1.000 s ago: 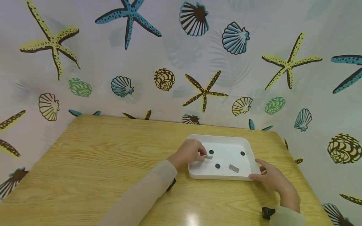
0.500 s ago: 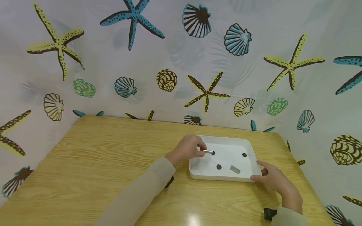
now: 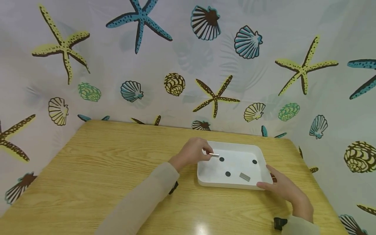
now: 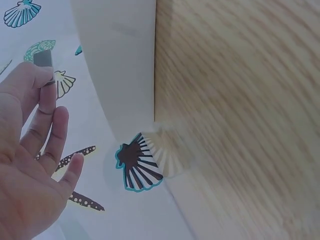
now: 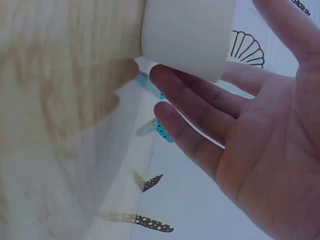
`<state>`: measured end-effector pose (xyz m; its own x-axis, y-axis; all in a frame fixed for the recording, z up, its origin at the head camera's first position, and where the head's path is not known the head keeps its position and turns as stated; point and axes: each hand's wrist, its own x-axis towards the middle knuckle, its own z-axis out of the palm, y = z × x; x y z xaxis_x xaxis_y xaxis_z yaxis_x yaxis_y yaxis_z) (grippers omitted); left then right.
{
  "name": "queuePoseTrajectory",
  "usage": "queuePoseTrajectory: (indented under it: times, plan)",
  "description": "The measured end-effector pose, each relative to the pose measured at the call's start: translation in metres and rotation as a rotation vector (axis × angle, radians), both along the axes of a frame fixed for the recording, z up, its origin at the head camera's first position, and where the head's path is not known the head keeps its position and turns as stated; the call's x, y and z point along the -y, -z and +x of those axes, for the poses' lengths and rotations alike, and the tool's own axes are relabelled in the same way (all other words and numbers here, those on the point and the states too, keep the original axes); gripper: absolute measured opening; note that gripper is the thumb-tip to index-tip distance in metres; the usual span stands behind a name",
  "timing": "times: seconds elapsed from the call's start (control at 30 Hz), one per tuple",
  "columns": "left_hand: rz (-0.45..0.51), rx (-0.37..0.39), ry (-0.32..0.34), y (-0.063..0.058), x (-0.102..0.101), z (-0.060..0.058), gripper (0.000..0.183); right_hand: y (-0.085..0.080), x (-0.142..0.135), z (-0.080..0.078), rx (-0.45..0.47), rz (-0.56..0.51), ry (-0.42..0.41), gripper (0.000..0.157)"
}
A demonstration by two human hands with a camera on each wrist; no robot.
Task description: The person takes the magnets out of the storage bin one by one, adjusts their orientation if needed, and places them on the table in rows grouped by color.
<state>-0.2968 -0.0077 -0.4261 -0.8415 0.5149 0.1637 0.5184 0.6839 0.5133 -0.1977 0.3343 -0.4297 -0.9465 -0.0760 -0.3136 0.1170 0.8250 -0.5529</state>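
Note:
A shallow white tray [image 3: 229, 185] stands on the wooden table. My left hand [image 3: 192, 151] reaches over its left side, pinching a small flat grey metal bar [image 3: 215, 155] between thumb and index finger. The left wrist view shows the bar [image 4: 43, 59] jutting past the fingertips, the other fingers loosely bent. Inside the tray lie a second grey bar [image 3: 244, 177] and three dark discs: one close to the held bar [image 3: 221, 159], one near the front [image 3: 227, 174] and one at right [image 3: 254, 162]. My right hand [image 3: 283, 186] holds the tray's front right corner, thumb in front, fingers along the side.
The wooden table [image 3: 117, 156] extends far to the left of the tray. A white curtain [image 3: 164, 111] printed with shells and starfish hangs behind the table and along both sides. Dark wrist mounts [image 3: 280, 223] sit at the sleeves.
The held bar moved up onto the back left disc, then off it to the left, leaving the disc in sight. The right thumb has slid slightly left along the tray's front.

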Motion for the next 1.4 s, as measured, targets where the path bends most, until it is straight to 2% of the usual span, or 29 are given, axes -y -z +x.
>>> queuePoseTrajectory:
  times: [0.17, 0.37, 0.63, 0.8, 1.0, 1.4]
  plan:
    - [0.007, -0.009, -0.007, -0.003, 0.006, 0.001, 0.010, 0.005, 0.002, -0.002, -0.011, 0.002, -0.003, 0.113]
    - [0.010, -0.042, -0.026, -0.008, 0.017, 0.003, 0.010, 0.008, 0.005, -0.004, 0.016, 0.000, 0.014, 0.121]
    - [0.007, -0.049, -0.055, -0.011, 0.043, 0.004, 0.007, 0.008, 0.010, -0.006, 0.030, 0.018, 0.011, 0.124]
    - [0.020, -0.075, -0.056, -0.005, 0.063, 0.002, 0.006, 0.007, 0.010, -0.004, 0.037, 0.035, 0.007, 0.124]
    - [0.021, -0.070, -0.067, 0.001, 0.087, 0.000, 0.006, 0.005, 0.010, -0.003, 0.028, 0.049, 0.001, 0.123]
    - [0.039, -0.008, -0.082, 0.013, 0.122, -0.007, 0.008, 0.007, 0.010, -0.003, 0.039, 0.056, 0.009, 0.125]
